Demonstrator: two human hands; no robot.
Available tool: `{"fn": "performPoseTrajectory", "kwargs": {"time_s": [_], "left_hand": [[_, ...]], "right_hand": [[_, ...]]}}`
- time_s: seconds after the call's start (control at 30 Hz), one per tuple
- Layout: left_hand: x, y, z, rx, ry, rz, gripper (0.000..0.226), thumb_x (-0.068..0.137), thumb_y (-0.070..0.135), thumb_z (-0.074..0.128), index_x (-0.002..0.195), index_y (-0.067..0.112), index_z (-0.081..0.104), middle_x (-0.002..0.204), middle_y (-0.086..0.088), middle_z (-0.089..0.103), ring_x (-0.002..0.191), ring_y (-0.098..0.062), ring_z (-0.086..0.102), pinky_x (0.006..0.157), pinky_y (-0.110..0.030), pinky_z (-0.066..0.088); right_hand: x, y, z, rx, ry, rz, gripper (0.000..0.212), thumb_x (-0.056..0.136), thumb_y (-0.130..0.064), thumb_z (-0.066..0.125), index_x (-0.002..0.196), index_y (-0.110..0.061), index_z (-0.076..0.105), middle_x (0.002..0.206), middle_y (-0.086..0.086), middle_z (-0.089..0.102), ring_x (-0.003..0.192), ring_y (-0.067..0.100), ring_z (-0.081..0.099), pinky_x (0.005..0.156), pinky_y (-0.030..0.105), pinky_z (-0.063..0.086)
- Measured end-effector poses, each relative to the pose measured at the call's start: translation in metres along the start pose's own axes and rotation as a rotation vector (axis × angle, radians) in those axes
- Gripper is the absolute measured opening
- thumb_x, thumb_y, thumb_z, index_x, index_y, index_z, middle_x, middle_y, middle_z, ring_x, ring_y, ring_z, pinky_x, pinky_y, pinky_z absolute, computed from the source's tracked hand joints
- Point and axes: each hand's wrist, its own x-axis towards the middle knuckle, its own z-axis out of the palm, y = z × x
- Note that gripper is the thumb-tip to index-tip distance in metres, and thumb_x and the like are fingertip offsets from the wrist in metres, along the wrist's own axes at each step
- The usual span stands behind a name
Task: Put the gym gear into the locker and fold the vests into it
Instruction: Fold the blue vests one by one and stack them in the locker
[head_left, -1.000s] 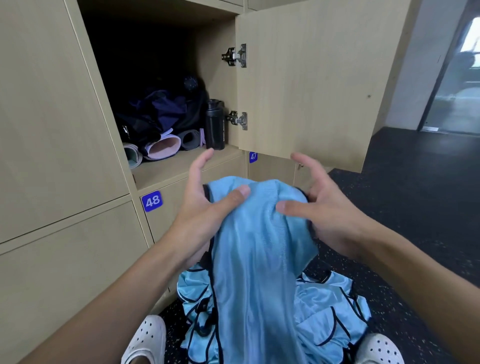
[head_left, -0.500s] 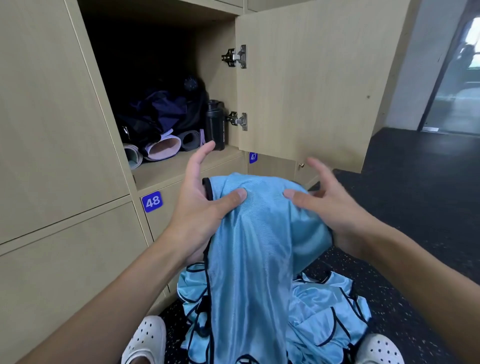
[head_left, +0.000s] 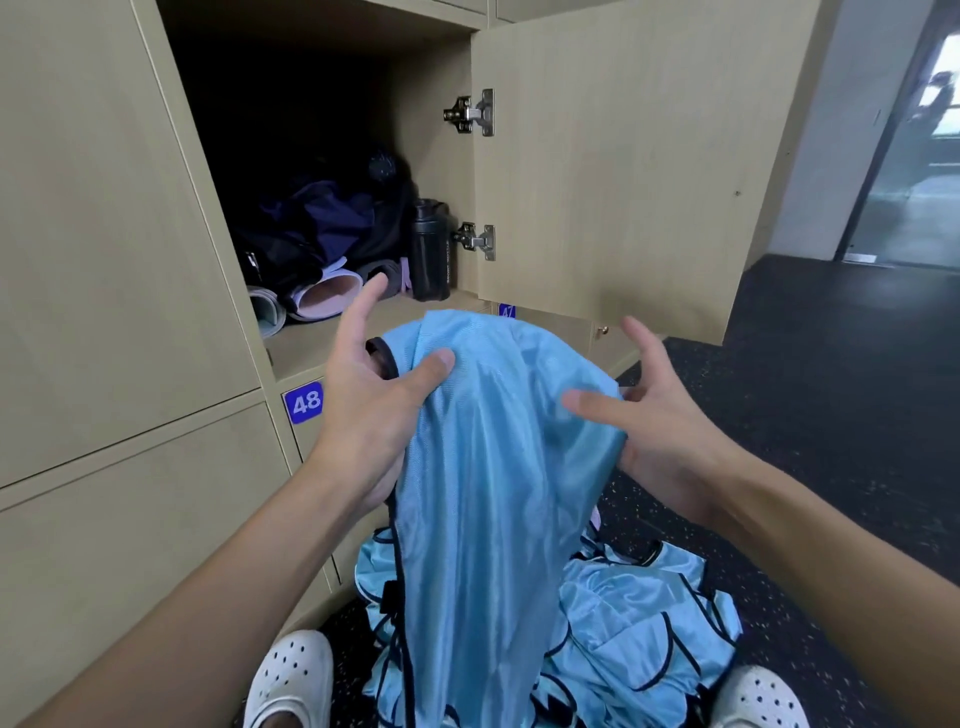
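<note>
I hold a light blue vest (head_left: 493, 467) with dark trim up in front of the open locker (head_left: 306, 343). My left hand (head_left: 374, 410) grips its left top edge, thumb on the front and fingers behind. My right hand (head_left: 670, 431) holds the right side, thumb on the fabric and fingers spread behind it. The vest hangs down between my arms. More blue vests (head_left: 639, 623) lie heaped on the floor below. Inside the locker are a dark bag (head_left: 322, 223), rolled mats (head_left: 324, 296) and a black bottle (head_left: 428, 249).
The locker door (head_left: 623, 182) stands open to the right, just beyond my right hand. Closed lockers fill the left side, one labelled 48 (head_left: 304, 401). My white shoes (head_left: 291, 680) flank the heap on the dark speckled floor (head_left: 831, 415).
My right hand has slid to the right and lower along the vest, spreading the top wider. My left hand has kept its grip and barely moved.
</note>
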Motion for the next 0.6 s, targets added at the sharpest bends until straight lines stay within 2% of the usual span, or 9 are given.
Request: {"fn": "performPoseTrajectory", "kwargs": {"time_s": [0.1,0.17,0.23,0.3,0.4,0.43,0.53,0.6], "left_hand": [[0.0,0.003,0.001,-0.04,-0.002,0.003,0.072,0.088,-0.011,0.065,0.146,0.026,0.043,0.103,0.031,0.067,0.103,-0.01,0.07,0.094,-0.038,0.057],[0.0,0.004,0.002,-0.045,-0.018,0.011,0.073,0.089,-0.012,0.062,0.148,0.024,0.04,0.093,0.033,0.069,0.092,-0.004,0.071,0.083,-0.029,0.059],[0.0,0.003,0.003,-0.038,-0.024,0.01,0.073,0.09,-0.013,0.06,0.149,0.023,0.038,0.087,0.032,0.07,0.085,-0.002,0.071,0.075,-0.024,0.058],[0.002,0.002,0.0,-0.034,-0.014,-0.019,0.071,0.09,-0.012,0.061,0.148,0.024,0.04,0.092,0.024,0.073,0.085,-0.005,0.072,0.074,-0.024,0.058],[0.008,0.0,-0.007,-0.051,0.018,-0.078,0.07,0.088,-0.007,0.067,0.144,0.029,0.046,0.128,-0.008,0.065,0.098,-0.018,0.072,0.082,-0.033,0.059],[0.009,0.0,-0.008,-0.057,0.034,-0.086,0.07,0.087,-0.007,0.068,0.143,0.029,0.047,0.132,-0.01,0.062,0.1,-0.02,0.072,0.083,-0.034,0.059],[0.01,0.002,-0.009,-0.07,0.053,-0.09,0.072,0.087,-0.008,0.068,0.143,0.031,0.046,0.124,-0.005,0.067,0.097,-0.018,0.073,0.08,-0.032,0.059],[0.009,0.003,-0.009,-0.067,0.019,-0.12,0.073,0.087,-0.005,0.069,0.143,0.035,0.045,0.121,-0.013,0.067,0.095,-0.021,0.073,0.078,-0.034,0.059]], "right_hand": [[-0.001,0.008,0.002,-0.013,-0.102,0.012,0.116,0.064,-0.008,0.082,0.147,-0.057,0.017,0.124,0.0,0.065,0.101,0.019,0.072,0.084,0.04,0.058],[-0.003,0.014,0.007,-0.108,-0.143,0.011,0.12,0.065,-0.009,0.084,0.15,-0.053,0.012,0.129,-0.009,0.061,0.105,0.011,0.07,0.087,0.031,0.056],[-0.003,0.017,0.013,-0.145,-0.119,-0.028,0.118,0.069,-0.004,0.084,0.15,-0.053,0.014,0.134,-0.007,0.059,0.106,0.012,0.069,0.087,0.032,0.057],[-0.003,0.016,0.019,-0.14,-0.074,-0.1,0.112,0.075,0.003,0.081,0.147,-0.056,0.018,0.136,-0.006,0.058,0.106,0.013,0.069,0.088,0.036,0.058],[-0.004,0.011,0.026,-0.099,-0.069,-0.198,0.103,0.081,0.007,0.074,0.144,-0.056,0.023,0.133,-0.009,0.057,0.106,0.01,0.069,0.083,0.031,0.059],[-0.004,0.01,0.028,-0.091,-0.081,-0.213,0.101,0.082,0.008,0.073,0.144,-0.056,0.024,0.134,-0.011,0.056,0.107,0.008,0.068,0.084,0.031,0.059],[-0.007,0.009,0.031,-0.142,-0.155,-0.216,0.105,0.08,0.005,0.076,0.144,-0.059,0.022,0.138,-0.02,0.05,0.115,-0.001,0.061,0.098,0.037,0.053],[-0.008,0.009,0.033,-0.14,-0.195,-0.202,0.107,0.08,0.009,0.073,0.146,-0.057,0.021,0.126,-0.021,0.062,0.111,0.008,0.066,0.094,0.038,0.056]]}}
